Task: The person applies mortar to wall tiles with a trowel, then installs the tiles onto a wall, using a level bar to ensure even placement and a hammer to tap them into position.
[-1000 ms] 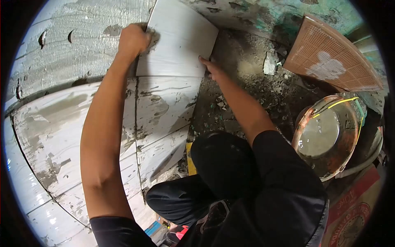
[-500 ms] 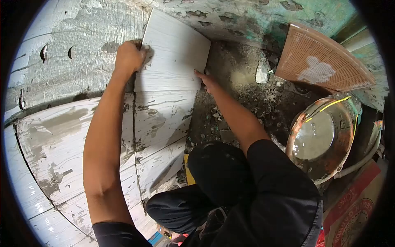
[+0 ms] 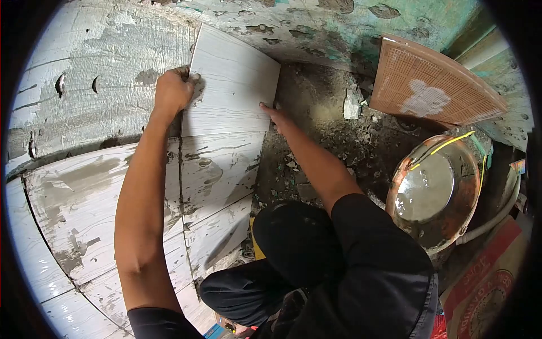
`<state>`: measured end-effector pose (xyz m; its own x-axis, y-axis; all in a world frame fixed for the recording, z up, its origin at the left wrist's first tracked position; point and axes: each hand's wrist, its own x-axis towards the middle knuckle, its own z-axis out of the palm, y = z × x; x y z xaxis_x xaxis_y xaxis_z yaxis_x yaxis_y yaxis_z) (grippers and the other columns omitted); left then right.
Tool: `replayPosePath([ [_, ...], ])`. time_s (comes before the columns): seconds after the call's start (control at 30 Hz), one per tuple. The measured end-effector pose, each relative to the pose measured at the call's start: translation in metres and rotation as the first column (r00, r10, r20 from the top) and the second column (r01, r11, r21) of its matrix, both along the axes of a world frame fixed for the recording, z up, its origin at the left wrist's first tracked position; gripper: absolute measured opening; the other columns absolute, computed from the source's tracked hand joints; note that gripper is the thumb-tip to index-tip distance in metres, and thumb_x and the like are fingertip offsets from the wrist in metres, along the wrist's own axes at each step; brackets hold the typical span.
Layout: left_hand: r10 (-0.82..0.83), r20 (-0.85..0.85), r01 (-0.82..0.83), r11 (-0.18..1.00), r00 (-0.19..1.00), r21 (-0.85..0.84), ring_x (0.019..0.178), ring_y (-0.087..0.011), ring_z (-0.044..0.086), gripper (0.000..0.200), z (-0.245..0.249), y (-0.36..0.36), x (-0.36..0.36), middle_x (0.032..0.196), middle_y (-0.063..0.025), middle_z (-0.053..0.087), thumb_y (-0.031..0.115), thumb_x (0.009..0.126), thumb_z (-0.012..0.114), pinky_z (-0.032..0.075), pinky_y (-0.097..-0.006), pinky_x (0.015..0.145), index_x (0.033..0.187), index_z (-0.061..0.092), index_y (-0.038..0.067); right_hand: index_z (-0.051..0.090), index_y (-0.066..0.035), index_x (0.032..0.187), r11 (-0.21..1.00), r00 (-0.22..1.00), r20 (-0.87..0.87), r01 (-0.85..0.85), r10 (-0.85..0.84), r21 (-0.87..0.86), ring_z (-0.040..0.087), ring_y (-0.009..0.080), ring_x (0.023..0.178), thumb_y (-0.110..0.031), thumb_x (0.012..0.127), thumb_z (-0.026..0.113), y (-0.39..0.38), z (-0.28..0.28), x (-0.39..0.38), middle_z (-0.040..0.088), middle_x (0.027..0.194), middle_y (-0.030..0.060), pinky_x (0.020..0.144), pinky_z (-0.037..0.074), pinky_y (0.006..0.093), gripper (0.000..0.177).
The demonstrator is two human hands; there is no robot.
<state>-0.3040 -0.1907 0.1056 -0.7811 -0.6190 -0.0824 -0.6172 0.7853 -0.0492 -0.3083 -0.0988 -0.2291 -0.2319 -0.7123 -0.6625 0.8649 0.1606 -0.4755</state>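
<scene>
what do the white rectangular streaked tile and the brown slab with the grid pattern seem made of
White streaked tile: glazed ceramic or porcelain, it seems, from its smooth, faintly glossy face with fine wavy lines.
Brown gridded slab: probably unglazed fired clay, from its matte terracotta colour and raised grid.

We can read print on only one thing, the brown paper sack [image 3: 483, 288] at the lower right. Beside its red stripe [image 3: 486, 255] we see large, slanted red characters [image 3: 473, 273] that look like "40K", with the rest unclear. On its round badge [image 3: 492, 299], we make out parts of words curving around the rim, seemingly "EN GARUDA", though we cannot read every letter surely.
</scene>
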Motion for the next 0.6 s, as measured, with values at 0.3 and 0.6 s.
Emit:
replayPosePath([
  [0.3, -0.014, -0.053, 0.017, 0.998, 0.999, 0.063, 0.059, -0.0343, 0.056, 0.019, 0.014, 0.094, 0.003, 0.066, -0.0209, 0.059, 0.018, 0.081, 0.058, 0.044, -0.0383, 0.058, 0.081, 0.061, -0.002, 0.022, -0.009, 0.138, 0.998, 0.996, 0.089, -0.019, 0.013, 0.066, 0.028, 0.0312, 0.126, -0.066, 0.066, 0.062, 0.079, -0.004, 0.032, 0.030, 0.138, 0.0135, 0.097, 0.027, 0.0491, 0.101],
  [0.6, -0.047, -0.148, 0.071, 0.984, 0.988, 0.165, 0.066, -0.0410, 0.055, 0.012, 0.034, 0.183, 0.097, 0.071, -0.0240, 0.057, 0.006, 0.077, 0.058, 0.044, -0.0439, 0.059, 0.087, 0.059, 0.000, 0.034, -0.005, 0.132, 0.976, 0.991, 0.087, 0.081, -0.100, 0.202, 0.046, 0.0267, 0.107, -0.047, 0.088, 0.043, 0.155, 0.029, 0.069, 0.045, 0.123, 0.0152, 0.083, 0.039, 0.0431, 0.061],
])
